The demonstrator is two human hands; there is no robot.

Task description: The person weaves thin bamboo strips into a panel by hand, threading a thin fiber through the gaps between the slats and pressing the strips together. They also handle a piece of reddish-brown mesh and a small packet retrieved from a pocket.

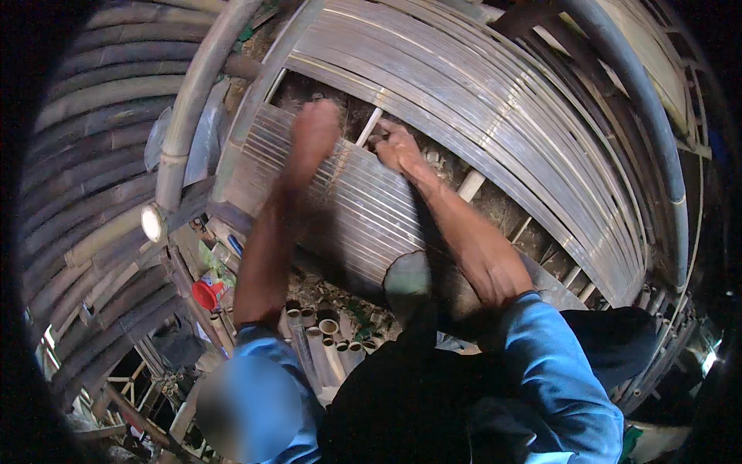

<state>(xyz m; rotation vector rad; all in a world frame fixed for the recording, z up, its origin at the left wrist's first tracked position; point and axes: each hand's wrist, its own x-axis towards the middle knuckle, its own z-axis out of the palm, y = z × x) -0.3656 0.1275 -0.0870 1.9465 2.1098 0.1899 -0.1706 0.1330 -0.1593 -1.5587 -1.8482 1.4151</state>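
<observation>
My left hand (313, 131) is blurred, looks like a fist, and rests on the upper edge of a panel of flat bamboo slats (355, 209). Whether it holds anything is hidden by the blur. My right hand (398, 147) is just to its right at the same edge, fingers curled on a pale bamboo strip (369, 127) that sticks up from the panel. Both forearms reach up from blue sleeves at the bottom of the view. Dark ground shows in the gap behind the panel.
A wide band of long bamboo strips (495, 100) curves across the upper right. Round bamboo poles (85, 155) are stacked at left, with a thick pole (193, 93) beside them. Cut bamboo tubes (325, 332) and a red object (207, 292) lie below.
</observation>
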